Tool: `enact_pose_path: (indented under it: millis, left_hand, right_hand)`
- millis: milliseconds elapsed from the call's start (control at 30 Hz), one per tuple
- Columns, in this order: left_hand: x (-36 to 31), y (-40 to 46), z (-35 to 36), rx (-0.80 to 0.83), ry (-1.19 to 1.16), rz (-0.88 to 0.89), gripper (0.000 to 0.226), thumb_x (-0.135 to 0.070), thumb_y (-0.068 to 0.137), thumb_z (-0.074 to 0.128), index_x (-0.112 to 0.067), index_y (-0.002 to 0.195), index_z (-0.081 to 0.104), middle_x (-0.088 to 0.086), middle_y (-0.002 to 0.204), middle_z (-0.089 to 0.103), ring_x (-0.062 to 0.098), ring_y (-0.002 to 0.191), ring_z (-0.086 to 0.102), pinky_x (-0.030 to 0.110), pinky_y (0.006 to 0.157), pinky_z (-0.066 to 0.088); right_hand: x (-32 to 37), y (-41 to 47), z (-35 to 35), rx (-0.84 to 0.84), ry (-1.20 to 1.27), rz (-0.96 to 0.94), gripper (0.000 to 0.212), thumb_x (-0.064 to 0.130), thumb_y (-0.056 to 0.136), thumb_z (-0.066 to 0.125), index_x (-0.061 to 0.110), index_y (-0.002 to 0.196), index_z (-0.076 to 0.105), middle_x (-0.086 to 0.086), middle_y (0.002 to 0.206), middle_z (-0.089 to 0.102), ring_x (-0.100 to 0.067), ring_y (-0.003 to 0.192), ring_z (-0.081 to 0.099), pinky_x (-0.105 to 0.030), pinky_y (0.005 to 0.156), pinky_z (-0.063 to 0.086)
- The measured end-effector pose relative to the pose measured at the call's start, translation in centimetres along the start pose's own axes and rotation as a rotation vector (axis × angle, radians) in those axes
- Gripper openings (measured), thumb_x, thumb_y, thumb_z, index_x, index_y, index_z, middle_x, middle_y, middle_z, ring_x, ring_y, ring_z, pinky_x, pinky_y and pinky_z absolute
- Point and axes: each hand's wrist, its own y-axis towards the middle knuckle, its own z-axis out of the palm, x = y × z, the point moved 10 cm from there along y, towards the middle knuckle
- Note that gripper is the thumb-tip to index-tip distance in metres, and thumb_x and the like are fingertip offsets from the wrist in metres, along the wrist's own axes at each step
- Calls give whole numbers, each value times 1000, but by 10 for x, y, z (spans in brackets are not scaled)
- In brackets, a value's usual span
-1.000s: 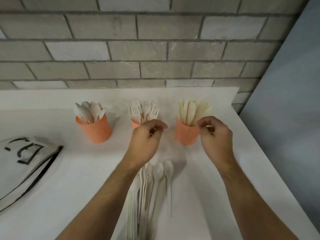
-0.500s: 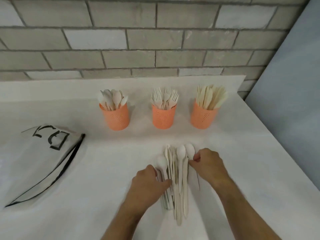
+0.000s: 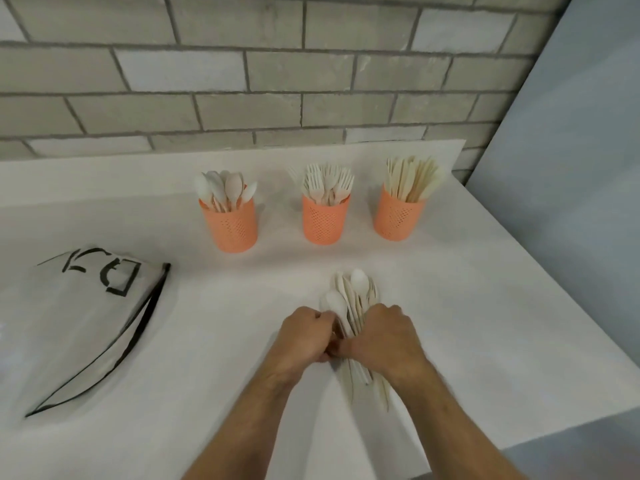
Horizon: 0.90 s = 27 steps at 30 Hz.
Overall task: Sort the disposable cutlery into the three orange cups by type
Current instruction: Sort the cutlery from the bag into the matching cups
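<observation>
Three orange perforated cups stand in a row on the white table. The left cup (image 3: pixel 231 227) holds spoons, the middle cup (image 3: pixel 325 221) forks, the right cup (image 3: pixel 397 217) knives. A bundle of pale loose cutlery (image 3: pixel 356 292) lies in front of them, spoon bowls pointing toward the cups. My left hand (image 3: pixel 304 336) and my right hand (image 3: pixel 384 341) both curl round the middle of this bundle from either side, thumbs meeting. The handles stick out below my right hand.
A white cloth bag (image 3: pixel 86 320) with black print and black trim lies at the left. A grey brick wall (image 3: pixel 277 81) runs behind the cups. The table's right edge (image 3: pixel 554 306) slants down beside a blue-grey floor.
My hands came back from the middle and right cups to the loose pile, then closed together round it, gathering the spread pieces into one bundle.
</observation>
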Motion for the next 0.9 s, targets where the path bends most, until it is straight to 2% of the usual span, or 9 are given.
enact_pose_path:
  millis: [133, 200, 333, 400, 467, 567, 733, 833, 900]
  left_hand:
    - [-14, -4, -1, -47, 251, 156, 33, -23, 90, 49, -7, 63, 59, 2, 61, 59, 14, 55, 50, 22, 50, 35]
    - [-15, -7, -4, -89, 326, 204, 33, -22, 89, 48, -9, 61, 58, 0, 58, 57, 15, 54, 50, 24, 49, 34]
    - [-3, -5, -19, -145, 262, 199, 29, -19, 88, 50, -2, 70, 65, 13, 69, 67, 30, 60, 59, 37, 57, 49]
    - [0, -7, -25, -155, 166, 202, 26, -17, 88, 52, -2, 81, 72, 13, 79, 72, 26, 63, 62, 39, 66, 55]
    - [2, -8, -26, -149, 105, 203, 23, -15, 90, 53, -7, 83, 74, 5, 77, 72, 20, 65, 63, 36, 70, 56]
    - [4, -8, -25, -138, 76, 193, 21, -18, 89, 55, -13, 82, 74, -1, 74, 71, 14, 63, 61, 30, 65, 53]
    - [-5, -8, -13, -119, 209, 185, 37, -45, 88, 57, -18, 65, 65, -8, 59, 59, 9, 53, 50, 24, 51, 34]
    - [-9, -5, -9, -136, 275, 148, 42, -56, 84, 56, -18, 73, 69, -8, 64, 63, 12, 58, 55, 25, 53, 36]
    - [-10, -2, -8, -145, 290, 125, 47, -60, 82, 55, -17, 73, 68, -7, 63, 61, 14, 58, 54, 26, 54, 37]
  right_hand:
    - [12, -1, -2, -13, 1, -15, 39, 41, 75, 76, 17, 68, 46, 2, 71, 55, -13, 62, 53, -23, 48, 39]
    - [14, 0, -3, -27, -50, -24, 36, 33, 80, 73, 17, 67, 43, 3, 69, 51, -17, 66, 55, -22, 48, 37]
    - [12, 2, -5, -13, -3, -5, 34, 32, 73, 77, 16, 73, 47, 2, 74, 53, -20, 71, 58, -23, 50, 39]
    - [9, 1, -6, 27, 43, 4, 37, 32, 70, 82, 13, 84, 54, 0, 81, 60, -22, 80, 65, -26, 57, 47]
    - [4, 1, -7, 76, 131, 11, 49, 40, 65, 88, 10, 92, 60, -3, 90, 68, -21, 87, 69, -32, 70, 54]
    - [-6, 6, -7, 92, 210, 24, 59, 48, 60, 90, 8, 96, 66, -6, 94, 73, -20, 85, 71, -36, 77, 58]
    - [-9, 15, -4, 98, 246, 25, 61, 49, 53, 92, 4, 88, 70, -5, 78, 72, -17, 69, 68, -28, 56, 48]
    - [-12, 20, -2, 152, 314, 9, 57, 48, 53, 90, 5, 88, 74, -10, 83, 77, -21, 73, 73, -32, 62, 52]
    - [-15, 24, -1, 184, 364, -19, 43, 44, 61, 87, 12, 87, 77, -8, 84, 78, -23, 82, 76, -37, 76, 59]
